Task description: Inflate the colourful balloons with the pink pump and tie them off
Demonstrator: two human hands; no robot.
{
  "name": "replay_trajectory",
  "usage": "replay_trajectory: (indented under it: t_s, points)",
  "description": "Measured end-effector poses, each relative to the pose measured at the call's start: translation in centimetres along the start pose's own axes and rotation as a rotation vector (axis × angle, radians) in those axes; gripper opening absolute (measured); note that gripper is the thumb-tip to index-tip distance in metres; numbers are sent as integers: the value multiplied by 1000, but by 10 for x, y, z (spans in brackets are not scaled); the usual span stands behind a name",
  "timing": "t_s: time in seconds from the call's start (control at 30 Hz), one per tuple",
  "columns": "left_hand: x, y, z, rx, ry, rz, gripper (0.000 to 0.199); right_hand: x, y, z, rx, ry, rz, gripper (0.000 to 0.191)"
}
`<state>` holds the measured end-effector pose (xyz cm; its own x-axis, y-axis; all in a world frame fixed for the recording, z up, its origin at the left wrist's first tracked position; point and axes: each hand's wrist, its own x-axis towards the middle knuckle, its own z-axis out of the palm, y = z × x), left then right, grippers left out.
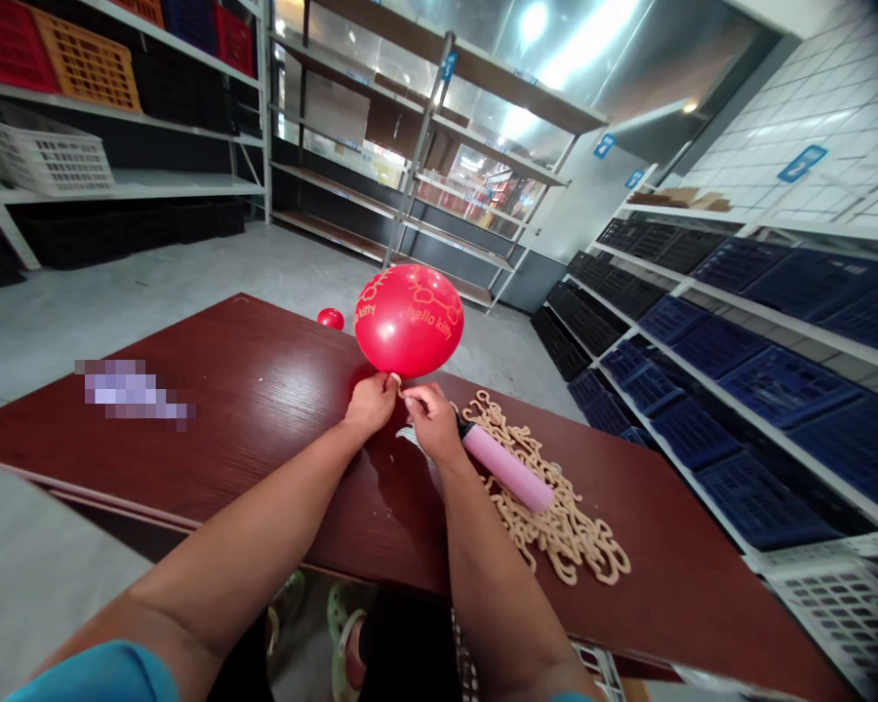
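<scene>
A blown-up red balloon (410, 322) printed with "hello kitty" in yellowish letters stands above the far side of the table. My left hand (373, 402) pinches its neck from below. Close beside it, my right hand (430, 417) has thumb and fingers pressed together at the balloon's tail end. Right of my right hand, a pink cylinder with a black end (508, 468), perhaps a hand pump, lies on a heap of beige curled hook-like pieces (575, 536). The pump's black end is partly hidden by my right hand.
Both hands are over a dark red-brown table (212, 439). A pixelated pale purple item (128, 390) lies on its left. Beyond the far edge is a smaller red balloon (331, 318). Shelves with blue crates (702, 429) stand at right; a white basket (51, 156) sits on left shelves.
</scene>
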<state>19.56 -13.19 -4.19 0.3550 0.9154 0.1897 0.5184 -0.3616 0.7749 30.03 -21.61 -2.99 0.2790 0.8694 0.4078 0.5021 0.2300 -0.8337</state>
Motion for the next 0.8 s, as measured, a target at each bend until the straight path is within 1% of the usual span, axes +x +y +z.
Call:
replay_trajectory:
  t_s: [0.1,0.17,0.23,0.33,0.43,0.5,0.57,0.63,0.7,0.8]
  points:
    - [-3,1,3,6,-62,61,33,0,1,1,49,48,19,16]
    - [-5,2,5,-3,-86,92,31,1,2,4,117,78,69,16]
    - [-6,2,6,-20,-98,116,32,2,4,7,232,107,175,20]
    - [-8,3,7,-34,-115,140,33,3,7,9,412,143,375,28]
    - [-11,3,8,-3,-132,141,32,4,7,8,507,106,530,32]
    - [-11,3,8,13,-141,139,31,4,5,7,527,69,588,31]
    - [-12,2,9,1,-142,144,29,4,3,6,498,46,586,27]
    - [-11,2,10,-57,-146,143,27,4,2,7,431,49,531,24]
    - [-11,4,11,-180,-167,112,27,4,4,9,368,91,469,23]
    - [-13,8,14,-442,-208,-5,28,6,11,11,284,194,418,21]
